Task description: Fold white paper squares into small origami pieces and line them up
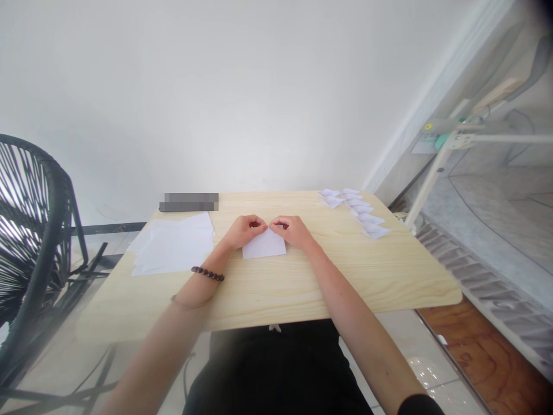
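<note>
A white sheet of paper (264,246), smaller than the sheets in the stack, lies in front of me on the table. My left hand (247,230) pinches its far edge with thumb and fingertips. Close beside it, my right hand (292,229) pinches the same edge, the two thumbs almost meeting at the middle. The fingers partly hide the paper's far side, so I cannot tell how it is folded there. To the left is a loose stack of white paper sheets (173,245). Several folded white paper pieces (365,218) stand in two rows at the far right.
The light wooden table (268,300) has a white wall (268,104) behind it. A dark blurred-out object (189,202) sits at its back left. A black woven chair (47,230) stands to the left, and a white metal frame (436,167) to the right.
</note>
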The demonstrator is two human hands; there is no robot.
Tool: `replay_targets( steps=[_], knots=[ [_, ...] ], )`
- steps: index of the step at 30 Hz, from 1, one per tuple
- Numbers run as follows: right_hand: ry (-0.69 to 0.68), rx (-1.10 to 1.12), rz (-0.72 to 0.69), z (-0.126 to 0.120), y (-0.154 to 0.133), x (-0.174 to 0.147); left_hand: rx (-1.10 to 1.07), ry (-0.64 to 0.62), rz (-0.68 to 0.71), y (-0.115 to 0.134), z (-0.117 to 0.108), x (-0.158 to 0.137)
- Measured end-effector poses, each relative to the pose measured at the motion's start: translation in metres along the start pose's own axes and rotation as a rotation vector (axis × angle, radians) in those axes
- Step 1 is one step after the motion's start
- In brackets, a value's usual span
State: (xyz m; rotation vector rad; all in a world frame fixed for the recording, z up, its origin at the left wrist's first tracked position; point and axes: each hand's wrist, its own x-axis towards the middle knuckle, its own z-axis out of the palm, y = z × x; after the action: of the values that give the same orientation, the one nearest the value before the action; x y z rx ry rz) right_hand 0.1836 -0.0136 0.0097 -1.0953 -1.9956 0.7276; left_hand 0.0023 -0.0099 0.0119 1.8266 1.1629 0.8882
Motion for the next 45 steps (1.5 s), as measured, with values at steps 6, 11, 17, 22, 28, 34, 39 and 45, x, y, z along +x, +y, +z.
replay_targets(
  steps=[6, 11, 17, 22, 28, 34, 39, 45],
  knots=[
    [-0.061, 0.029, 0.049, -0.014, 0.007, -0.004, -0.044, -0.031, -0.032, 0.001, -0.002, 0.000],
    [-0.049, 0.090, 0.141, -0.019, 0.012, -0.005, -0.059, -0.004, -0.074, 0.002, -0.004, 0.000],
    [0.052, 0.097, 0.176, -0.016, 0.016, -0.004, -0.063, 0.029, -0.095, 0.001, -0.007, 0.000],
    [-0.014, 0.062, 0.090, -0.006, 0.013, -0.002, -0.047, 0.037, -0.074, -0.001, -0.005, 0.000],
    [0.025, -0.021, 0.045, -0.012, 0.016, -0.003, -0.030, 0.022, -0.037, -0.005, -0.008, 0.001],
    [0.073, -0.036, 0.062, -0.024, 0.025, -0.005, -0.046, -0.012, -0.053, -0.010, -0.013, 0.002],
    [0.087, -0.054, 0.103, -0.033, 0.031, -0.007, -0.050, -0.035, -0.051, -0.013, -0.014, 0.002],
    [0.123, -0.147, 0.101, -0.039, 0.035, -0.008, -0.026, -0.017, -0.077, -0.017, -0.018, 0.001]
  ],
)
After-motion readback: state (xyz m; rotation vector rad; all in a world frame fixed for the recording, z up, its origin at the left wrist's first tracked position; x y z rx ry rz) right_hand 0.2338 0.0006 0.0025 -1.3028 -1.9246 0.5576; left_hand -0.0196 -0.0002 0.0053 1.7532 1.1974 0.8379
